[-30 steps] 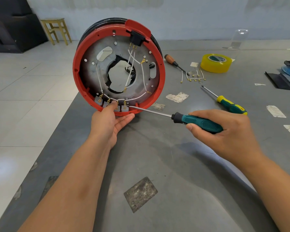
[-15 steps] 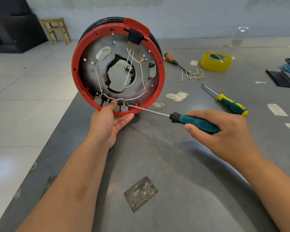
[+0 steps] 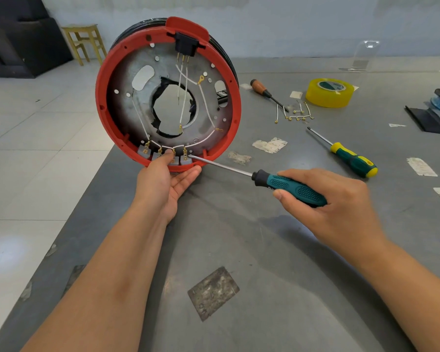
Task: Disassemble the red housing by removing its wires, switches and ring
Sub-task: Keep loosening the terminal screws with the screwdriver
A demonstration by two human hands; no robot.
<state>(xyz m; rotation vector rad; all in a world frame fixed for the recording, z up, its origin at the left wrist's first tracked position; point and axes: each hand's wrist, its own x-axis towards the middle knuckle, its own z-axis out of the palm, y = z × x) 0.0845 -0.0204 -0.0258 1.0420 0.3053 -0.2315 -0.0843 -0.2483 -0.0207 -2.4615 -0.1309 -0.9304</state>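
The round red housing stands on edge at the table's left side, its open face toward me, with a grey metal plate and white wires inside. A black switch sits at its top; several grey switches with brass terminals line the bottom rim. My left hand grips the bottom rim, thumb inside on the grey switches. My right hand holds a teal-handled screwdriver whose tip touches the rightmost grey switch's terminal.
On the grey table lie a wooden-handled screwdriver, a yellow-green screwdriver, removed short wires, a yellow tape roll and a black part at right. A wooden stool stands on the tiled floor.
The screwdriver tip stays at the rightmost grey switch terminal. Both hands keep their grips; the view shifts slightly.
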